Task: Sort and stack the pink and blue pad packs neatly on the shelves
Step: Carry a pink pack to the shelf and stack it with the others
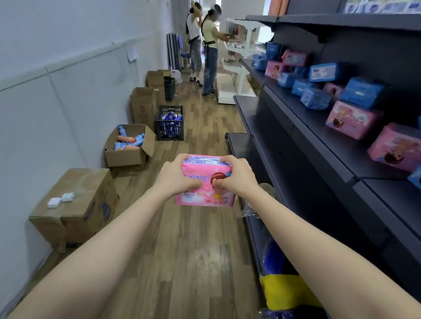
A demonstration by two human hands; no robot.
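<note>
Both hands, left hand (178, 175) and right hand (235, 175), are gripping a pink pack (206, 182) out in the aisle left of the shelf (328, 156), so probably square it up beside the other pink packs (351, 119).

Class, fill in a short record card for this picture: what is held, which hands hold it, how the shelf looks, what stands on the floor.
Held item: one pink pad pack, held over the aisle, not on a shelf
Hands: left hand and right hand both grip it, one each side
Shelf: dark shelf holding pink packs and blue packs mixed together, some tilted
Floor by wall: open cardboard box of bottles; black crate
Task state: sorting not yet done
</note>
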